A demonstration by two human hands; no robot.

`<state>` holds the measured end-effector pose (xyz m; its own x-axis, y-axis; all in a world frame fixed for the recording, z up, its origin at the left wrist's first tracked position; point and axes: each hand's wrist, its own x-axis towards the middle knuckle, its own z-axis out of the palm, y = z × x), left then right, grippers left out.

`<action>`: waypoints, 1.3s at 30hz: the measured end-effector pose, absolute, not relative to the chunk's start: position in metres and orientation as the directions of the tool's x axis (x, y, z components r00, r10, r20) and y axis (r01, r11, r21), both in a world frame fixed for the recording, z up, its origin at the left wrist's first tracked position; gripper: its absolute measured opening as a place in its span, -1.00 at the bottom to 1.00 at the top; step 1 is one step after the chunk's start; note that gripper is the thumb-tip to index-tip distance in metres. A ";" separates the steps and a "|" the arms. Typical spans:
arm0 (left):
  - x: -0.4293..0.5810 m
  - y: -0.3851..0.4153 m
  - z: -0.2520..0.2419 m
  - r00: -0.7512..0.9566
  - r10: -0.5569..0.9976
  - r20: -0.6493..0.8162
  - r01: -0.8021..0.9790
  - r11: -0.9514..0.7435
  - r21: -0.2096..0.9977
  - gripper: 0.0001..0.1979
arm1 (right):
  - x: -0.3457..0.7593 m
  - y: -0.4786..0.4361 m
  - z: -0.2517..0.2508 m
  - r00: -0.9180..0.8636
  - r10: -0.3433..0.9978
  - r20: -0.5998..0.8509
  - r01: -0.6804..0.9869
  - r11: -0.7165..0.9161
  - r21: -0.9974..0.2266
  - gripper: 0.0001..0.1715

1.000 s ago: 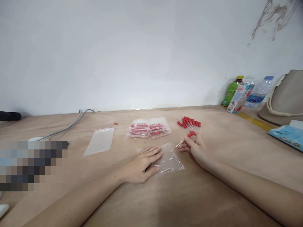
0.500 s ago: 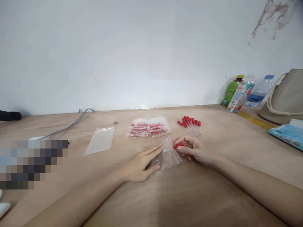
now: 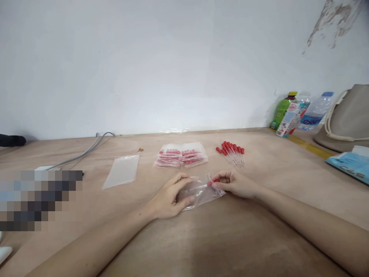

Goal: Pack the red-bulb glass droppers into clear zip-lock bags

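Observation:
A clear zip bag (image 3: 203,198) lies on the table between my two hands. A dropper with a red bulb (image 3: 210,183) is largely inside it, its thin tube pointing left. My left hand (image 3: 171,197) holds the bag's left end, fingers on the far edge and thumb on the near one. At the bag's mouth on the right, my right hand (image 3: 232,184) pinches around the end of the red bulb; its fingertips partly cover the bulb and the bag's edge. Beyond it, several loose droppers (image 3: 230,150) with red bulbs lie fanned out.
Two stacks of filled bags (image 3: 181,156) lie behind the hands. Flat unfilled bags (image 3: 121,172) rest to the left, near a grey cable (image 3: 86,150). Bottles (image 3: 313,115), a carton (image 3: 291,120), a beige bag (image 3: 347,119) and a blue packet (image 3: 350,165) stand or lie at right.
The dropper has slid left into the bag, carried by my right hand. My left hand has gone from lying flat on the bag to gripping its edges, and the bag bulges more.

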<state>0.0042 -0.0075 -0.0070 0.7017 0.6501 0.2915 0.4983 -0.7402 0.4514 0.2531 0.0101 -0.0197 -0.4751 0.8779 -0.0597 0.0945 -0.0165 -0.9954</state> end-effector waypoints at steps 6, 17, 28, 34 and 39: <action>-0.002 -0.003 -0.007 0.734 0.627 0.262 0.484 -0.753 0.447 -0.55 | 0.258 0.011 -0.013 -0.470 0.879 -0.087 0.217 0.020 -0.976 -0.71; 0.000 -0.004 -0.010 0.743 0.605 0.285 0.458 -0.771 0.442 -0.58 | 0.263 0.016 -0.022 -0.386 0.918 -0.090 0.233 0.003 -0.972 -0.57; 0.000 -0.004 -0.010 0.715 0.645 0.269 0.466 -0.727 0.505 -0.74 | 0.281 0.076 -0.009 0.083 0.938 0.337 0.970 0.002 -0.245 -0.74; 0.000 -0.005 -0.009 0.706 0.657 0.264 0.475 -0.716 0.512 -0.78 | 0.266 0.089 -0.010 0.146 0.956 0.255 0.979 -0.104 -0.174 -0.65; -0.001 -0.005 -0.009 0.711 0.655 0.256 0.473 -0.714 0.516 -0.78 | 0.263 0.077 -0.004 0.123 0.943 0.310 0.980 -0.065 -0.190 -0.71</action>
<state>-0.0011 -0.0048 -0.0090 0.7105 0.6554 0.2560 0.4731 -0.7143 0.5156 0.2634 0.0772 -0.0039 0.1230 0.9428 0.3099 0.9796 -0.0653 -0.1900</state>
